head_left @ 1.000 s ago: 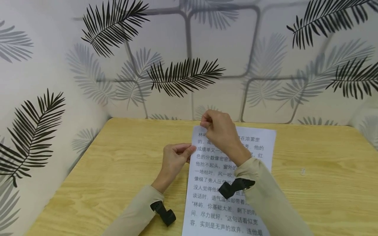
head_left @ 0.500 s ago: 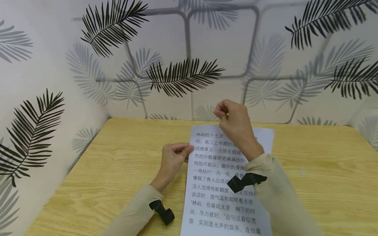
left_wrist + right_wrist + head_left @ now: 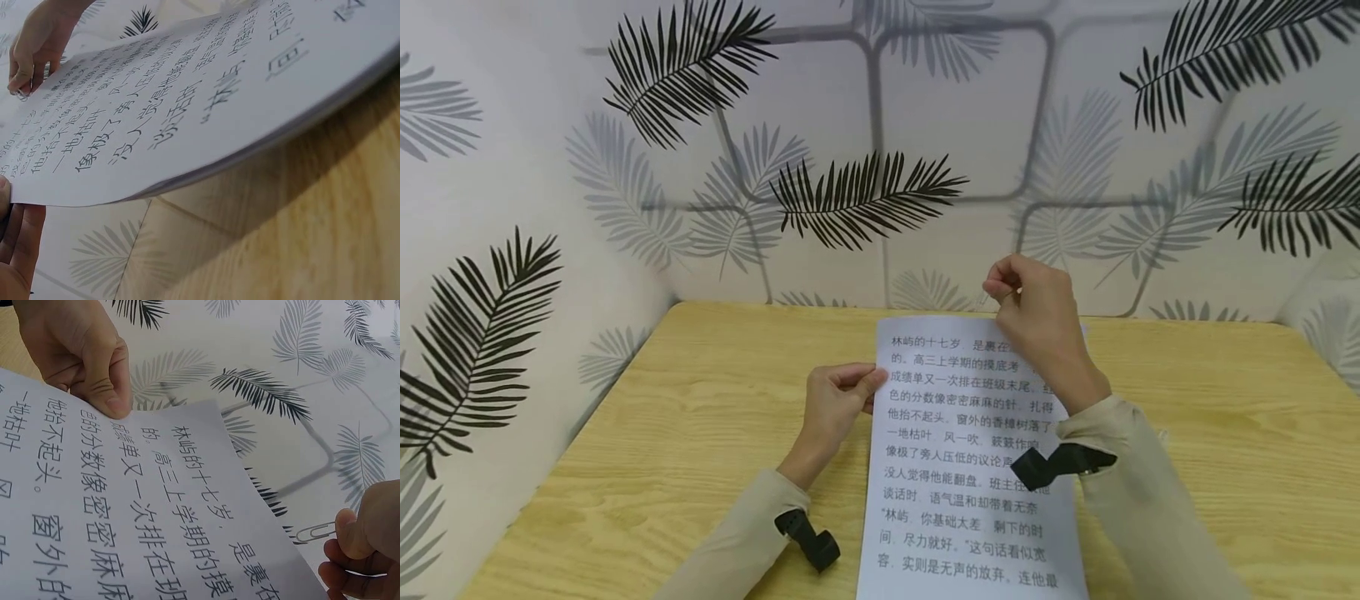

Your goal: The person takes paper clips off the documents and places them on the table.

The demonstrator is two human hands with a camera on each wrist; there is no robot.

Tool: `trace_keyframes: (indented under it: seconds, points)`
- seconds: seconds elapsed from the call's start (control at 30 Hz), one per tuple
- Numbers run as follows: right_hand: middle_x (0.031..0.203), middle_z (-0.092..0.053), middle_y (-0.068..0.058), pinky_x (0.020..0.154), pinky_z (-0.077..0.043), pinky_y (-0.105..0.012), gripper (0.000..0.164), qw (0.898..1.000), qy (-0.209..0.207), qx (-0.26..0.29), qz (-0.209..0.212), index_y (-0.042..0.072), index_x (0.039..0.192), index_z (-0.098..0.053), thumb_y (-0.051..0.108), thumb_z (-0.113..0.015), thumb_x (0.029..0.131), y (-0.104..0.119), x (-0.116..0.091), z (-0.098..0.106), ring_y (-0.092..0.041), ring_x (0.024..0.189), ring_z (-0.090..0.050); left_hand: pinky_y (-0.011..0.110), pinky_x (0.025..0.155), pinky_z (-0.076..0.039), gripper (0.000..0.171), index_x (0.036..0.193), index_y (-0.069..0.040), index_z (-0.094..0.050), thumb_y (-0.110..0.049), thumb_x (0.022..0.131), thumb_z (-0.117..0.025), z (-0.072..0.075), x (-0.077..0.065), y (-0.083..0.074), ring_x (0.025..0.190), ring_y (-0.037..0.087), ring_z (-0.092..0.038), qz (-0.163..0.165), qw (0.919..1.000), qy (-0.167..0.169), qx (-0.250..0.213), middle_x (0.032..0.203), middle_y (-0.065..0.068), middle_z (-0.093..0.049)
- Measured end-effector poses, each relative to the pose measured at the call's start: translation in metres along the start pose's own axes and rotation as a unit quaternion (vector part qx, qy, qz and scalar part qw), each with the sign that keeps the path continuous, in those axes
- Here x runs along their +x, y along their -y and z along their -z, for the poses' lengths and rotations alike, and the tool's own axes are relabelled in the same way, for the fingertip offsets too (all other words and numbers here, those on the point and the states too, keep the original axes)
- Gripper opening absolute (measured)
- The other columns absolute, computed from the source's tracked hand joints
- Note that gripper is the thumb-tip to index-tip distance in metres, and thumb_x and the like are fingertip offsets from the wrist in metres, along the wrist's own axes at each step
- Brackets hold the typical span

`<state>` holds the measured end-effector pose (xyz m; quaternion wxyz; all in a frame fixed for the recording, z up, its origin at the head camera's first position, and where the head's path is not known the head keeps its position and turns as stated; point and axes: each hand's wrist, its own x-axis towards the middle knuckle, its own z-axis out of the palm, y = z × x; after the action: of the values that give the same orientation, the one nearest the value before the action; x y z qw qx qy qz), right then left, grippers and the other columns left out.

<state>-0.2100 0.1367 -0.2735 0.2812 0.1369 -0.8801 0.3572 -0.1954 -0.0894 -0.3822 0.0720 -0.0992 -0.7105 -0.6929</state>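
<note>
A small stack of printed white paper [image 3: 958,500] is held up at its far end, covered with lines of Chinese characters. At the left edge, my left hand [image 3: 835,417] pinches the sheets between thumb and fingers. My right hand [image 3: 1045,325] is above the top edge, right of its middle. Between thumb and forefinger it pinches a metal paper clip [image 3: 315,533], clearest in the right wrist view. The clip's free end points toward the paper's top edge; whether it touches the sheets I cannot tell. The right hand and forearm cover part of the text.
A wooden table [image 3: 722,425] lies under the paper. A small pale clip-like item [image 3: 1162,436] shows on it beside the right sleeve, partly hidden. Behind the table rises a wall [image 3: 955,108] with a leaf pattern. Black camera straps sit on both wrists.
My right hand, with the paper clip, has moved right along the paper's top edge and ended slightly higher, uncovering text at the upper left. My left hand keeps its hold with barely any shift.
</note>
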Motion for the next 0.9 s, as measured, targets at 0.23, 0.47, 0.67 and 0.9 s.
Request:
trace_keyframes:
  seconds: [0.23,0.47,0.67,0.9]
  points:
    - [0.077,-0.066,-0.016,0.054,-0.035,-0.021,0.008,1.000,-0.016,-0.018,0.002,-0.002,0.081,-0.062,-0.006,-0.064,0.089,-0.015,-0.002,0.013,-0.023,0.064,-0.054,0.022,0.052,-0.056,0.013,0.096,0.012,-0.071,0.004,0.087,-0.068,0.002,-0.001,0.000,0.057,0.012,-0.065,-0.004,1.0000,-0.001,0.001,0.080,0.024,-0.070]
    - [0.077,-0.066,-0.018,0.053,-0.033,-0.017,0.009,0.999,-0.029,-0.031,-0.007,-0.003,0.081,-0.061,-0.005,-0.063,0.089,-0.032,-0.008,0.025,-0.024,0.065,-0.056,0.021,0.052,-0.056,0.012,0.095,0.012,-0.071,0.003,0.086,-0.069,0.002,0.000,0.000,0.057,0.011,-0.065,-0.008,1.0000,-0.004,0.004,0.079,0.024,-0.070]
    - [0.078,-0.066,-0.019,0.053,-0.034,-0.019,0.008,0.999,-0.025,-0.039,-0.018,-0.003,0.082,-0.062,-0.003,-0.063,0.090,-0.041,-0.013,0.031,-0.025,0.067,-0.056,0.022,0.052,-0.056,0.014,0.096,0.012,-0.071,0.003,0.086,-0.069,0.001,0.000,0.001,0.057,0.011,-0.066,-0.004,1.0000,-0.006,0.004,0.081,0.023,-0.070]
    - [0.077,-0.066,-0.020,0.052,-0.033,-0.013,0.007,0.998,-0.034,-0.044,-0.030,-0.002,0.082,-0.063,-0.004,-0.063,0.089,-0.052,-0.017,0.040,-0.022,0.065,-0.054,0.021,0.052,-0.056,0.013,0.096,0.012,-0.071,0.003,0.086,-0.069,0.000,-0.001,0.000,0.057,0.012,-0.065,0.004,0.9999,-0.009,0.004,0.081,0.023,-0.070]
